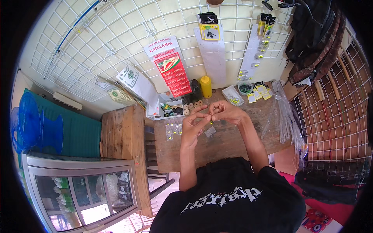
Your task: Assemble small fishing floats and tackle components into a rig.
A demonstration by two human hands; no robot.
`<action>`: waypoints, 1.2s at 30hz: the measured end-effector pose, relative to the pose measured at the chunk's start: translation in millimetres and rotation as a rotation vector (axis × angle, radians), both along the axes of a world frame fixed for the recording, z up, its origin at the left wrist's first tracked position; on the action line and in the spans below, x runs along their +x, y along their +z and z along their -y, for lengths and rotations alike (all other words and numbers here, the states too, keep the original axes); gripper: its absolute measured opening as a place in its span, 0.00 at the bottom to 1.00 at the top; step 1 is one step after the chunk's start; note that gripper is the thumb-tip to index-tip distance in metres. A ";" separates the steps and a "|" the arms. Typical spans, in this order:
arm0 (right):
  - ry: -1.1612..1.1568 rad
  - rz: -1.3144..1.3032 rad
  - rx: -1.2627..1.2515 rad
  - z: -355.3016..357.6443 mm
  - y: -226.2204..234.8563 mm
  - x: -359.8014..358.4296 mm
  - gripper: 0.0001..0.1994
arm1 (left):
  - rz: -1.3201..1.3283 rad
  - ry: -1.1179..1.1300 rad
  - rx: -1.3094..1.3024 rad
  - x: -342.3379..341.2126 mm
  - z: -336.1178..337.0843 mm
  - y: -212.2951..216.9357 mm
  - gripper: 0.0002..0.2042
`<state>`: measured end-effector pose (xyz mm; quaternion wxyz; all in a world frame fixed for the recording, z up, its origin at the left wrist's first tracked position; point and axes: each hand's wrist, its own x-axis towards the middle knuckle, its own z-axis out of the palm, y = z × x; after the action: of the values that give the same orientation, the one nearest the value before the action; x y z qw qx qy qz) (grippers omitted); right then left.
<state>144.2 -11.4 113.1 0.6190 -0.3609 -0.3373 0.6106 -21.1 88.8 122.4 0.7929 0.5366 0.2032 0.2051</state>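
Note:
My left hand (192, 127) and my right hand (228, 112) meet above the wooden table (233, 139), thumbs and fingertips pinched close together. Just below the fingertips shows a tiny yellow-green piece (211, 122), too small to name. Which fingers bear it is hard to make out. A small clear plastic bag (210, 132) lies on the tabletop under my hands. Left of my left hand rest several little clear bags (169, 132) with yellow-green bits in them. Beyond my right hand stands a white tray (239, 101) holding more small yellow-green pieces.
A yellow squeeze bottle (206, 87), dark bottles (196, 90), cork-coloured cylinders (186, 112) and a white box of supplies (156, 113) stand along the back. At right are a round tub (245, 88), yellow packets (263, 91) and long clear plastic sleeves (283, 112). A glass-fronted cabinet (85, 161) stands left.

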 end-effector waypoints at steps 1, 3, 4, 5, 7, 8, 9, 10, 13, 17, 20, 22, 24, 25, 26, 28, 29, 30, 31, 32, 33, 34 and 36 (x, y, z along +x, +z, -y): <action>-0.002 0.000 0.000 0.5 -1.0 -0.2 0.09 | -0.009 0.002 0.013 -0.2 -0.1 1.5 0.06; -0.023 0.034 -0.020 1.4 -4.1 -0.2 0.09 | -0.018 0.001 0.025 0.2 0.5 5.2 0.06; -0.022 0.033 -0.020 1.5 -4.5 -1.4 0.09 | -0.019 0.020 0.061 -0.4 0.6 7.5 0.06; -0.040 0.047 -0.039 1.9 -4.9 -2.9 0.09 | -0.021 0.038 0.097 -0.7 0.7 9.3 0.06; -0.057 0.060 -0.057 2.5 -1.3 -7.6 0.09 | -0.030 0.067 0.115 -0.4 1.5 10.9 0.05; -0.120 0.106 -0.068 3.2 4.3 -11.4 0.08 | -0.038 0.094 0.133 -0.5 1.6 10.9 0.04; -0.183 0.152 -0.078 3.9 9.4 -15.1 0.07 | -0.039 0.096 0.133 -1.3 1.5 10.5 0.04; -0.184 0.152 -0.078 5.5 12.2 -17.8 0.07 | -0.039 0.118 0.128 -1.9 2.0 10.2 0.04; -0.258 0.321 -0.101 8.5 13.1 -24.4 0.05 | -0.039 0.155 0.134 -1.7 2.8 10.9 0.04; -0.385 0.571 -0.047 10.0 8.7 -31.5 0.04 | -0.053 0.198 0.151 -1.9 4.0 10.6 0.05; -0.466 0.861 0.006 12.0 15.6 -37.3 0.05 | -0.080 0.186 0.161 -3.3 2.4 9.3 0.05; -0.500 1.005 0.031 13.3 21.0 -40.0 0.05 | -0.083 0.187 0.168 -2.2 2.5 8.4 0.05; -0.496 0.944 0.003 14.6 23.5 -41.2 0.05 | -0.087 0.185 0.174 -1.4 3.7 8.2 0.05; -0.496 0.944 0.003 14.6 23.8 -41.1 0.05 | -0.080 0.187 0.188 -1.4 4.2 8.9 0.06; -0.499 0.908 -0.034 14.4 23.9 -40.9 0.06 | -0.074 0.189 0.202 -1.4 4.5 9.4 0.06; -0.501 0.871 -0.072 13.9 23.0 -39.9 0.06 | -0.079 0.193 0.211 -0.9 4.4 8.0 0.06; -0.498 0.850 -0.095 13.6 21.9 -38.9 0.06 | -0.085 0.196 0.219 -0.6 4.3 7.2 0.05; -0.495 0.828 -0.118 13.2 20.5 -38.3 0.07 | -0.084 0.197 0.218 -0.6 4.6 8.0 0.05; -0.495 0.829 -0.119 13.0 18.8 -38.2 0.07 | -0.088 0.203 0.234 -0.8 5.1 9.9 0.05; -0.515 0.848 -0.126 12.6 16.4 -38.4 0.07 | -0.092 0.210 0.250 -0.9 5.4 10.9 0.05; -0.535 0.866 -0.133 12.2 14.0 -38.5 0.08 | -0.091 0.210 0.249 -0.8 5.5 10.7 0.05; -0.535 0.865 -0.133 11.5 11.3 -38.3 0.08 | -0.096 0.219 0.249 -0.6 5.8 10.5 0.05; -0.597 0.899 -0.106 10.0 5.7 -37.9 0.09 | -0.101 0.228 0.248 0.6 5.5 9.0 0.05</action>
<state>106.3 -21.4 118.8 0.5411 -0.6974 -0.4205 0.2099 -20.5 83.3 131.5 0.6808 0.6135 0.2756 0.2901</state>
